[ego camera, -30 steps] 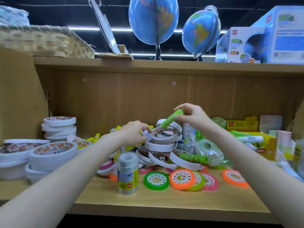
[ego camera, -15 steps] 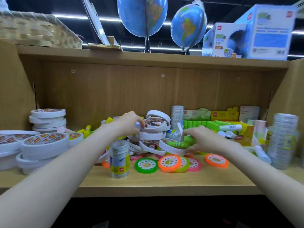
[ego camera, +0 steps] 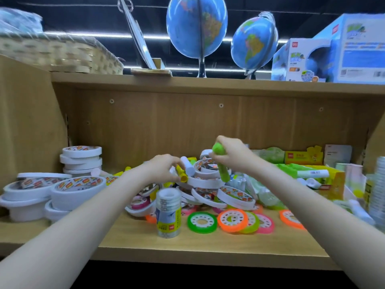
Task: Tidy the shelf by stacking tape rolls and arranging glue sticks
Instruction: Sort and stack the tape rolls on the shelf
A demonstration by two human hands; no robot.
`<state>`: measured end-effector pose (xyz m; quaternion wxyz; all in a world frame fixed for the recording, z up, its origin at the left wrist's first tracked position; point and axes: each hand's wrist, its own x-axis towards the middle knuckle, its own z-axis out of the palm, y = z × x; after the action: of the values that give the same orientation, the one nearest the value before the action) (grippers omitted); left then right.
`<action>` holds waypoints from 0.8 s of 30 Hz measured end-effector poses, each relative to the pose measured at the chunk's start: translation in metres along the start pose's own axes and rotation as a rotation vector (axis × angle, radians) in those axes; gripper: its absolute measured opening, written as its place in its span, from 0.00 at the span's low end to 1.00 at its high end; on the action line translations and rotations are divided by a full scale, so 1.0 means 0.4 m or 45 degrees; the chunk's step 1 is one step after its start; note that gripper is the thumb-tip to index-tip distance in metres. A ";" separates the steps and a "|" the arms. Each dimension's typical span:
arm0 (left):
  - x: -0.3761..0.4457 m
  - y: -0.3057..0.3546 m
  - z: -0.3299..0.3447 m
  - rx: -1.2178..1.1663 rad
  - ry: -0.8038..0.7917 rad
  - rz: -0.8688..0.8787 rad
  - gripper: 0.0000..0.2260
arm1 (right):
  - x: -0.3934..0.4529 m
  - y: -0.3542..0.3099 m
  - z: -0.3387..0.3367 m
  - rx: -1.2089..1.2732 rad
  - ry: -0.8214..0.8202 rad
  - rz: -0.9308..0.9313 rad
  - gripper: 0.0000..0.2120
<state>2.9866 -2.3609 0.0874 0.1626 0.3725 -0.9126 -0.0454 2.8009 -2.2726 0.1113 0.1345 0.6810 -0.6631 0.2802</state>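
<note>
While stacked white tape rolls (ego camera: 81,161) are seen far left on the shelf (ego camera: 208,245), yellow and white glue sticks (ego camera: 184,171) are pinched by the left hand (ego camera: 164,168), and green glue sticks (ego camera: 221,163) are gripped by the right hand (ego camera: 231,153) above the jumbled tape pile (ego camera: 210,184).

top board: woven basket (ego camera: 62,57) at left, two blue globes on stands, the larger (ego camera: 195,26) left of the smaller (ego camera: 253,41). a blurred flat board with a ring (ego camera: 137,40) leans between basket and larger globe. two light-blue printed boxes at right, smaller (ego camera: 291,61) in front of bigger (ego camera: 362,46). wooden back panel (ego camera: 187,126) shows small screw heads.
</note>
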 end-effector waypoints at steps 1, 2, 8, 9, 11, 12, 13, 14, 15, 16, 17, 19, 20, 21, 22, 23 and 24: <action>-0.005 -0.006 0.001 0.044 -0.033 0.050 0.18 | 0.014 -0.018 0.024 -0.117 -0.048 -0.058 0.10; -0.007 -0.014 0.003 0.085 -0.053 0.094 0.19 | 0.024 -0.037 0.045 -0.267 -0.080 -0.127 0.11; 0.010 -0.065 0.033 0.127 0.046 0.153 0.21 | 0.074 -0.074 0.088 -0.415 -0.391 -0.318 0.21; 0.013 -0.073 0.039 0.124 0.045 0.149 0.22 | 0.081 -0.070 0.087 -0.451 -0.436 -0.319 0.22; 0.020 -0.080 0.047 0.120 0.045 0.149 0.23 | 0.089 -0.063 0.096 -0.547 -0.470 -0.365 0.24; 0.021 -0.078 0.047 0.132 0.040 0.151 0.24 | 0.091 -0.058 0.107 -0.584 -0.444 -0.399 0.23; 0.024 -0.077 0.048 0.150 0.040 0.155 0.25 | 0.090 -0.055 0.119 -0.596 -0.394 -0.423 0.22; 0.023 -0.075 0.047 0.162 0.043 0.159 0.26 | 0.089 -0.048 0.130 -0.577 -0.330 -0.429 0.22; 0.023 -0.071 0.045 0.165 0.059 0.164 0.25 | 0.087 -0.039 0.135 -0.526 -0.257 -0.412 0.21; 0.024 -0.068 0.045 0.174 0.092 0.171 0.23 | 0.085 -0.029 0.133 -0.425 -0.168 -0.373 0.20; 0.024 -0.066 0.045 0.196 0.134 0.182 0.20 | 0.082 -0.020 0.124 -0.283 -0.068 -0.319 0.18; 0.026 -0.054 0.045 0.263 0.174 0.221 0.19 | 0.078 -0.003 0.093 0.014 0.128 -0.207 0.14; 0.027 -0.047 0.046 0.292 0.160 0.271 0.19 | 0.075 0.007 0.073 0.088 0.178 -0.145 0.13; 0.033 -0.040 0.048 0.312 0.129 0.332 0.19 | 0.070 0.017 0.052 0.108 0.201 -0.084 0.12; 0.037 -0.033 0.049 0.333 0.100 0.387 0.19 | 0.063 0.030 0.036 0.118 0.208 -0.030 0.11; 0.043 -0.029 0.048 0.353 0.088 0.416 0.17 | 0.055 0.046 0.021 0.152 0.215 0.014 0.10; 0.045 -0.025 0.045 0.369 0.093 0.413 0.16 | 0.045 0.065 0.009 0.219 0.216 0.054 0.09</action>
<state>2.9751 -2.3813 0.0734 0.1454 0.2418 -0.9510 0.1264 2.7757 -2.2915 0.1136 0.1251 0.6497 -0.6371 0.3954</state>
